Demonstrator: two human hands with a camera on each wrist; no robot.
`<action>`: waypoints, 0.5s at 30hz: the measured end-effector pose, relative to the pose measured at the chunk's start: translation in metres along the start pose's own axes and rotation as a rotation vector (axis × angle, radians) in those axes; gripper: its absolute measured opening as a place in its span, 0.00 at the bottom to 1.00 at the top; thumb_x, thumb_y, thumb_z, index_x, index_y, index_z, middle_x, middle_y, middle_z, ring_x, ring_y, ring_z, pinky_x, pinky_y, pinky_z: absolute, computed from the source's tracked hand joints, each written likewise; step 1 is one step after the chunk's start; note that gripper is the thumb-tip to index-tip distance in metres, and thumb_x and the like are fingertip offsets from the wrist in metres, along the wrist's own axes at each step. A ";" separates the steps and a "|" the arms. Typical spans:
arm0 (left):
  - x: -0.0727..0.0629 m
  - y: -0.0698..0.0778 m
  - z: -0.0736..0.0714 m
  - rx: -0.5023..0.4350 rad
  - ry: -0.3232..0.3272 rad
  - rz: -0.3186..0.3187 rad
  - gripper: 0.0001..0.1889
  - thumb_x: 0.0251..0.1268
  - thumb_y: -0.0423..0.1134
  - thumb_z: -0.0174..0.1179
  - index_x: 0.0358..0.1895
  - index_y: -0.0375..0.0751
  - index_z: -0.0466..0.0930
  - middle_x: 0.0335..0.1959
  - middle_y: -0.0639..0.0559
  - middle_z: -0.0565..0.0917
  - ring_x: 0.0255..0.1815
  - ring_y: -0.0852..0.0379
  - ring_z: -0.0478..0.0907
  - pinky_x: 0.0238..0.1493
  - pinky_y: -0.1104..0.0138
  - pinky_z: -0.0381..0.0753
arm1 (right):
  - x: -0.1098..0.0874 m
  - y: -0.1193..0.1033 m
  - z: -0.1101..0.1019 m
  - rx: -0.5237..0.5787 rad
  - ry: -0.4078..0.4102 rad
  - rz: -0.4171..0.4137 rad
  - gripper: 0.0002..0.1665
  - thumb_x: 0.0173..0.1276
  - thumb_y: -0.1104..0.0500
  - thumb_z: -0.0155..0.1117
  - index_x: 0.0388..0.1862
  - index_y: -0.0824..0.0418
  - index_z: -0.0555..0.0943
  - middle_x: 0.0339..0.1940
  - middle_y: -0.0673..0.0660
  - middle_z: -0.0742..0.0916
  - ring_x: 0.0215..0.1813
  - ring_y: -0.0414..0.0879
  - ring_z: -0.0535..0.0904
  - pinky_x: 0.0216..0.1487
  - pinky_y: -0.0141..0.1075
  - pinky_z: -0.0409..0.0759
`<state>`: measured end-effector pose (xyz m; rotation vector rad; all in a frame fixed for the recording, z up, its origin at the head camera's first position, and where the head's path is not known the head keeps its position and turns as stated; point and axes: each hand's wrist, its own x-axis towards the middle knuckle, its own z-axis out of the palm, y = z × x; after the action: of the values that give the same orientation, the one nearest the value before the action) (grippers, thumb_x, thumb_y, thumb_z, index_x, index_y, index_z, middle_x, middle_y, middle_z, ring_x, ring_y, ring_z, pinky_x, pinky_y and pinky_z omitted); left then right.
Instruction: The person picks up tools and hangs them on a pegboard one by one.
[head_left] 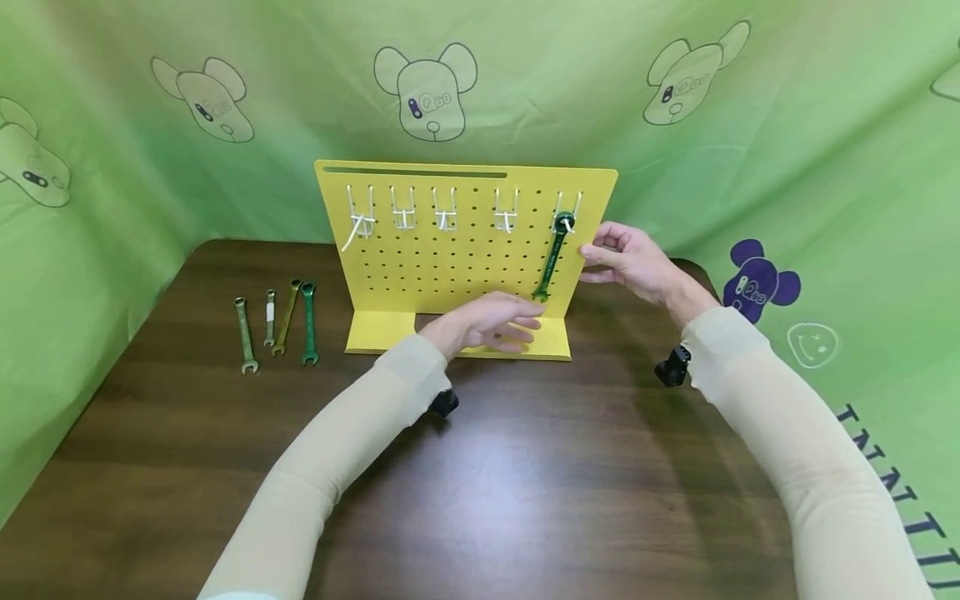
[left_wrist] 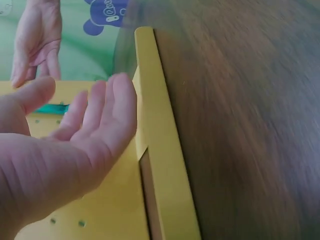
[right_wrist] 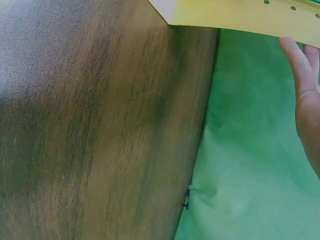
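Note:
A yellow pegboard point(head_left: 450, 292) stands upright on its base. From its far right hook hangs a dark green wrench point(head_left: 552, 260), ring end up. My left hand point(head_left: 491, 321) is held in front of the board's lower part, fingers extended and loosely bent, fingertips close to the wrench's lower end. Nothing is in it; the left wrist view shows its palm and spread thumb. My right hand point(head_left: 633, 262) is at the board's right edge, thumb on the front side and fingers reaching behind. In the right wrist view its thumb point(right_wrist: 299, 65) meets the board's edge.
Several white hooks point(head_left: 446, 218) line the pegboard's upper part. To the left on the brown table point(head_left: 225, 467) lie a green wrench point(head_left: 309, 325), a yellowish wrench point(head_left: 287, 318), a short wrench with a white label point(head_left: 270, 317) and a pale green wrench point(head_left: 245, 335). Green printed cloth point(head_left: 540, 83) hangs around the table.

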<state>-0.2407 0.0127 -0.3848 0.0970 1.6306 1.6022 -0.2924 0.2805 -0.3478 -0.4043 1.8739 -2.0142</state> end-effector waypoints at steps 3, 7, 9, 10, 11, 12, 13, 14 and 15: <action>-0.013 -0.005 -0.009 0.036 -0.038 0.031 0.27 0.77 0.47 0.59 0.72 0.39 0.68 0.70 0.38 0.73 0.67 0.39 0.73 0.61 0.53 0.81 | -0.002 0.001 0.001 -0.008 0.004 0.006 0.04 0.74 0.70 0.61 0.45 0.64 0.80 0.46 0.58 0.87 0.46 0.50 0.86 0.52 0.49 0.85; -0.041 -0.012 -0.030 0.090 -0.060 0.077 0.27 0.76 0.47 0.60 0.70 0.37 0.69 0.69 0.37 0.73 0.67 0.37 0.73 0.60 0.53 0.81 | -0.003 0.001 0.003 -0.011 0.018 0.012 0.03 0.74 0.70 0.61 0.42 0.64 0.79 0.45 0.58 0.87 0.45 0.50 0.86 0.52 0.50 0.85; -0.059 -0.015 -0.043 0.102 -0.066 0.100 0.28 0.76 0.47 0.60 0.70 0.36 0.68 0.68 0.35 0.73 0.68 0.35 0.72 0.60 0.52 0.81 | -0.003 0.001 0.004 -0.012 0.016 0.017 0.03 0.74 0.69 0.62 0.42 0.63 0.79 0.45 0.58 0.87 0.45 0.50 0.86 0.52 0.50 0.85; -0.068 -0.016 -0.050 0.104 -0.065 0.111 0.28 0.76 0.46 0.59 0.71 0.35 0.68 0.68 0.34 0.72 0.68 0.34 0.71 0.61 0.51 0.80 | -0.002 0.001 0.004 -0.012 0.015 0.018 0.03 0.74 0.69 0.62 0.42 0.63 0.79 0.45 0.58 0.87 0.45 0.50 0.86 0.52 0.50 0.85; -0.076 -0.017 -0.058 0.105 -0.060 0.122 0.28 0.77 0.46 0.59 0.70 0.34 0.68 0.68 0.33 0.72 0.68 0.34 0.71 0.62 0.49 0.79 | -0.002 0.001 0.004 -0.011 0.012 0.019 0.03 0.74 0.69 0.62 0.43 0.63 0.79 0.46 0.58 0.87 0.46 0.50 0.86 0.53 0.50 0.85; -0.084 -0.018 -0.065 0.103 -0.051 0.133 0.28 0.77 0.46 0.59 0.70 0.32 0.67 0.68 0.32 0.71 0.68 0.32 0.70 0.62 0.48 0.78 | -0.002 0.000 0.004 -0.011 0.012 0.019 0.03 0.74 0.68 0.63 0.43 0.63 0.79 0.46 0.58 0.86 0.46 0.50 0.86 0.53 0.50 0.85; -0.092 -0.019 -0.073 0.096 -0.039 0.142 0.27 0.77 0.45 0.58 0.70 0.31 0.67 0.68 0.30 0.70 0.67 0.31 0.70 0.63 0.46 0.78 | -0.002 -0.001 0.004 -0.007 0.015 0.019 0.03 0.74 0.68 0.63 0.43 0.63 0.79 0.46 0.58 0.86 0.46 0.50 0.86 0.53 0.50 0.85; -0.099 -0.020 -0.080 0.093 -0.024 0.150 0.27 0.78 0.44 0.57 0.70 0.30 0.66 0.69 0.29 0.69 0.67 0.30 0.70 0.63 0.45 0.77 | -0.003 -0.001 0.003 -0.006 0.019 0.020 0.03 0.73 0.68 0.63 0.43 0.63 0.79 0.46 0.58 0.87 0.45 0.50 0.86 0.53 0.50 0.85; -0.105 -0.021 -0.088 0.083 -0.010 0.156 0.27 0.79 0.44 0.56 0.70 0.29 0.65 0.69 0.28 0.68 0.67 0.29 0.69 0.64 0.44 0.76 | -0.004 -0.002 0.002 -0.006 0.026 0.020 0.03 0.73 0.68 0.63 0.43 0.63 0.79 0.45 0.58 0.86 0.45 0.50 0.86 0.52 0.50 0.85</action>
<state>-0.2132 -0.1216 -0.3652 0.2810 1.7172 1.6467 -0.2881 0.2805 -0.3452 -0.3612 1.8921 -2.0113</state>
